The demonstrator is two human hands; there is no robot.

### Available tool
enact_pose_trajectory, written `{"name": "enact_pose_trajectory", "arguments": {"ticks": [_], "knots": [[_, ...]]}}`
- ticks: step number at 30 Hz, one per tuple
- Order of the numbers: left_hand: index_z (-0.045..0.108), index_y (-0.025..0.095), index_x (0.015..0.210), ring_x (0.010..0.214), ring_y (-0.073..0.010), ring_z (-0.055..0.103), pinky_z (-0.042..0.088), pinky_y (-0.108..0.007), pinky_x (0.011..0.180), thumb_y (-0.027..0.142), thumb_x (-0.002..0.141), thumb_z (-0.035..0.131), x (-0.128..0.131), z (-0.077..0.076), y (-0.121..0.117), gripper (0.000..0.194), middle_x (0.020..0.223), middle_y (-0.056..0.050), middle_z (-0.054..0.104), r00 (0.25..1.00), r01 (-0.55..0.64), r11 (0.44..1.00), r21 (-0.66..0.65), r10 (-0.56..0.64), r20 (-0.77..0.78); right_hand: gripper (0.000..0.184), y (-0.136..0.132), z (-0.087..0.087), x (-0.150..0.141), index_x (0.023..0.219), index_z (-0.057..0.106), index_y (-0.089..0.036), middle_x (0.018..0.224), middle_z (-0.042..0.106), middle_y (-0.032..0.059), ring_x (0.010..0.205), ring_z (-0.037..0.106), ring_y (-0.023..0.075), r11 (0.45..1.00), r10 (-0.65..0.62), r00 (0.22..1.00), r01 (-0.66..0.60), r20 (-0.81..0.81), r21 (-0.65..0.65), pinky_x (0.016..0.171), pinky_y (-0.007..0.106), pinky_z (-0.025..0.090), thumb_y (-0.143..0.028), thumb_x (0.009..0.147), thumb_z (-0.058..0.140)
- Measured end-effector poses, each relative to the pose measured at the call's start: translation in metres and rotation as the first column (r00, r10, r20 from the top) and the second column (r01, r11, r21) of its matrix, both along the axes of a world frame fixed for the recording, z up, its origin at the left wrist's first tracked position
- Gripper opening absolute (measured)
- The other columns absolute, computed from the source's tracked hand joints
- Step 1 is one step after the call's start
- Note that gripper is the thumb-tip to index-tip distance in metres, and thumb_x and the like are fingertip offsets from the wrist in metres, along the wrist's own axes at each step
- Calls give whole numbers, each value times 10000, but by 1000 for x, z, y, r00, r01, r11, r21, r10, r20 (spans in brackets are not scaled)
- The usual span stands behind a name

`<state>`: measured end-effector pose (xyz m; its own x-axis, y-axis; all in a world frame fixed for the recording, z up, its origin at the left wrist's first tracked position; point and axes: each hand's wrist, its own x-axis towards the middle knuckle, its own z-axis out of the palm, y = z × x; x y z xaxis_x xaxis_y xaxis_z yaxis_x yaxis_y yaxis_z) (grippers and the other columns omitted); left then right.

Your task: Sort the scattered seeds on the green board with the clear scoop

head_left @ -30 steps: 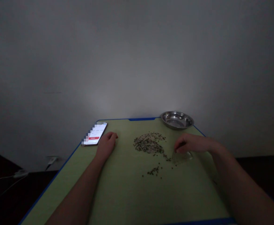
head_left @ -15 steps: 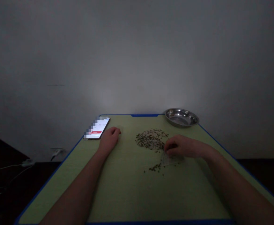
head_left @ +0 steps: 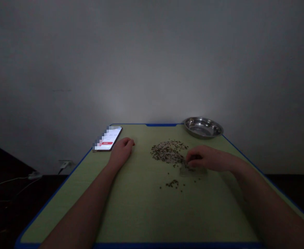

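A mixed pile of dark beans and white grains (head_left: 164,152) lies on the pale green table (head_left: 146,214). At the pile's right edge, my right hand (head_left: 202,157) is closed, its fingertips curled down on a see-through plastic container (head_left: 192,171). Some dark beans show at or in this container; its exact shape is blurred. A small loose group of dark beans (head_left: 173,183) lies nearer to me, left of the container. My left hand (head_left: 121,150) rests on the table left of the pile, fingers loosely curled, with nothing visible in them.
A shiny metal bowl (head_left: 203,128) stands at the far right corner. Left of my left hand lies a phone (head_left: 110,138) with its screen lit. Behind the table's blue edge rises a grey wall (head_left: 152,62). Cables and a plug (head_left: 65,164) show at the left.
My right hand has shifted slightly right, and the plastic container sits flatter beside the pile. The small bean group has spread a little. My left hand has stayed in place.
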<state>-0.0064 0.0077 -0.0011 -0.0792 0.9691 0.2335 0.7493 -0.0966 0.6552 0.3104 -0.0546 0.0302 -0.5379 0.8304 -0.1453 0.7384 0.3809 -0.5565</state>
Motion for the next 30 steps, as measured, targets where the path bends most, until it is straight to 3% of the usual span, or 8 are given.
{"name": "enact_pose_trajectory", "arguments": {"ticks": [3, 10, 21, 30], "knots": [[625, 173, 725, 517, -145, 498, 326, -248, 504, 383, 751, 388, 0, 0, 0, 318, 491, 11, 519, 1000, -2, 1000, -2, 2, 5, 129, -2, 0, -6, 793, 652, -165, 732, 638, 19, 642, 534, 132, 1000, 6, 1000, -6, -9, 4, 559, 236, 384, -241, 795, 548], [620, 175, 707, 594, -159, 525, 344, -252, 537, 371, 757, 378, 1, 2, -1, 316, 544, -3, 553, 1000, -11, 1000, 10, 11, -26, 127, -2, -2, -25, 813, 649, -169, 742, 640, 24, 654, 529, 138, 976, -127, 991, 130, -29, 173, 585, 246, 367, -240, 804, 544], [629, 177, 731, 565, -156, 516, 332, -251, 526, 375, 757, 389, 0, -3, 2, 312, 512, 7, 530, 1000, -6, 1000, -5, 6, -23, 124, -6, -4, -29, 813, 658, -174, 751, 654, 13, 657, 546, 130, 990, -34, 998, 40, -48, 135, 585, 235, 374, -216, 804, 542], [620, 178, 713, 596, -154, 520, 351, -253, 555, 364, 766, 384, 1, -2, 0, 305, 553, 0, 563, 1000, 1, 1000, 4, -1, -22, 148, -5, -5, -34, 837, 662, -169, 794, 663, 37, 693, 549, 147, 972, -76, 995, 87, -59, 220, 621, 255, 377, -212, 824, 522]]}}
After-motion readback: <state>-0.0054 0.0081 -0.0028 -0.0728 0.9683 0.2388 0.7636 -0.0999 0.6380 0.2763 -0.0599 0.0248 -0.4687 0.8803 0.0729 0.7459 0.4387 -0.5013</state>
